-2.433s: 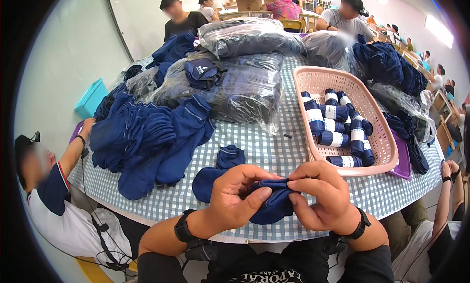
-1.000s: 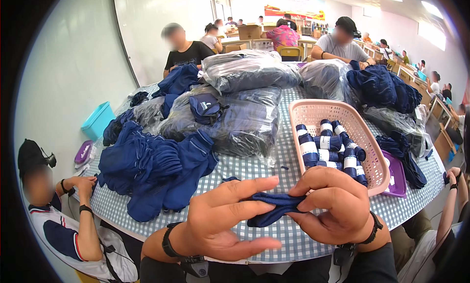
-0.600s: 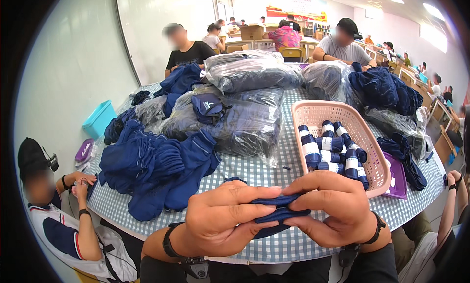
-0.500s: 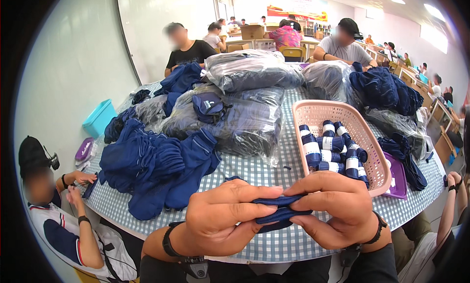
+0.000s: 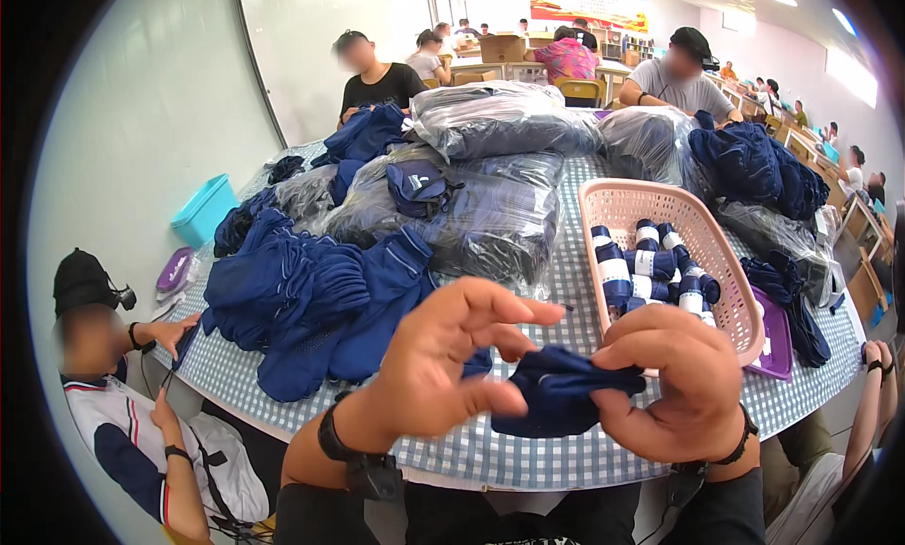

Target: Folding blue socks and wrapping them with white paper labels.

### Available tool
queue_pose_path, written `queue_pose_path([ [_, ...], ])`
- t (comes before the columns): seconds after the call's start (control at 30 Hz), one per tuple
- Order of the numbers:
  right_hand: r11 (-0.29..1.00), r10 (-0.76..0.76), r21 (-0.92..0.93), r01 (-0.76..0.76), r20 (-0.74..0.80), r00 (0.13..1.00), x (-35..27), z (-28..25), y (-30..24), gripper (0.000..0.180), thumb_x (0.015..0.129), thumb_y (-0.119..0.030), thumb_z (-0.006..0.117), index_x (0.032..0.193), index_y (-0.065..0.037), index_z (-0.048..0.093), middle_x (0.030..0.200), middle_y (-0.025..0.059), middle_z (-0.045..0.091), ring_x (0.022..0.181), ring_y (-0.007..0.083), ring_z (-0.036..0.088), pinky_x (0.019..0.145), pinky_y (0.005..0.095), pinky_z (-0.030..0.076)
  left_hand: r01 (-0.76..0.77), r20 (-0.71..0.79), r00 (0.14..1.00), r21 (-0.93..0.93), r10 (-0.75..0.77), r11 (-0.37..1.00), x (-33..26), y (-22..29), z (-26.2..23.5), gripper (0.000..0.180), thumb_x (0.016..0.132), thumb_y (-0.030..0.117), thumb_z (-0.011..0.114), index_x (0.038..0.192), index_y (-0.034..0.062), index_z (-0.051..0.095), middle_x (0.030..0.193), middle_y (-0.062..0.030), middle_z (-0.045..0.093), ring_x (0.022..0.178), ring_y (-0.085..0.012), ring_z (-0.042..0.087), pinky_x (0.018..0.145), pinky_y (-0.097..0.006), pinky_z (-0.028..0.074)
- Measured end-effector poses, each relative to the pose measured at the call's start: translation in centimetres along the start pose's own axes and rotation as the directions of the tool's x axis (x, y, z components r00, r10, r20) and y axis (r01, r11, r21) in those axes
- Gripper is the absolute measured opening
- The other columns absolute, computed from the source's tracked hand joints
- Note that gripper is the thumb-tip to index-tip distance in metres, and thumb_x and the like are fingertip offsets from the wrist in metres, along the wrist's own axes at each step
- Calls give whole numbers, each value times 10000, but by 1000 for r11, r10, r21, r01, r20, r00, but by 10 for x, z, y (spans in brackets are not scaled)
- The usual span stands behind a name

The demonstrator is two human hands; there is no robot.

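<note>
Now the left hand has lifted its spread fingers off the folded blue sock, low centre of frame; right hand stays clamped on it, rolling apparently finished

Just past my grip I see a heap of loose navy socks to the left. A pink basket of rolled, banded socks sits right of it. Farther out lie clear bags of dark socks. A teal box stands far left; a purple tray lies right of the basket.
</note>
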State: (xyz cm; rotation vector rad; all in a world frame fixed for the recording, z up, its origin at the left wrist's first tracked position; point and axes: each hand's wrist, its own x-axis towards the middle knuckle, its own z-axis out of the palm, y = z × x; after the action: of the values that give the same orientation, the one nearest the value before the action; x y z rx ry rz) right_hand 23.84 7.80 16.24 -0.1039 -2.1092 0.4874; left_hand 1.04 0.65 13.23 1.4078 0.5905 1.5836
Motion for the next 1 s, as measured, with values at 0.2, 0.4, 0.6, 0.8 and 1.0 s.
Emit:
queue_pose_path([
  [0.2,999,8,43,-4,-95,995,1,-14,-4,279,681,61,775,947,27,701,892,160,697,753,251,693,664,331,544,152,-50,941,945,-335,288,-18,-51,-76,418,818,360,844,1015,10,728,966,-197,738,897,-373,711,820,-417,561],
  [0.4,994,9,106,3,-110,994,-3,-21,-15,247,688,60,766,925,30,701,874,156,702,757,245,699,664,320,531,5,18,978,994,-209,107,-58,-87,-107,284,803,225,804,990,29,717,997,-175,689,986,-380,666,874,-458,540],
  [0.6,909,159,382,-166,51,986,-13,-20,-23,237,739,50,806,958,43,717,897,170,713,816,258,704,719,334,535,156,-108,979,942,173,-297,-38,-45,-106,249,807,153,771,984,3,680,1060,-165,665,1024,-380,633,857,-464,526],
  [0.8,875,155,440,-201,139,978,-22,-3,-13,234,770,42,818,986,40,729,942,175,729,846,283,713,739,352,542,108,164,968,407,-189,907,-50,-17,-33,836,853,594,771,1401,0,559,1342,-142,612,1191,-254,618,1026,-401,490],
  [1.0,856,224,424,-295,209,952,-36,13,6,213,797,17,826,991,16,739,920,131,734,772,222,691,681,311,527,329,264,908,28,-325,944,-41,-20,4,706,916,455,782,1393,-16,561,1203,-80,671,1077,-126,640,950,-297,514],
])
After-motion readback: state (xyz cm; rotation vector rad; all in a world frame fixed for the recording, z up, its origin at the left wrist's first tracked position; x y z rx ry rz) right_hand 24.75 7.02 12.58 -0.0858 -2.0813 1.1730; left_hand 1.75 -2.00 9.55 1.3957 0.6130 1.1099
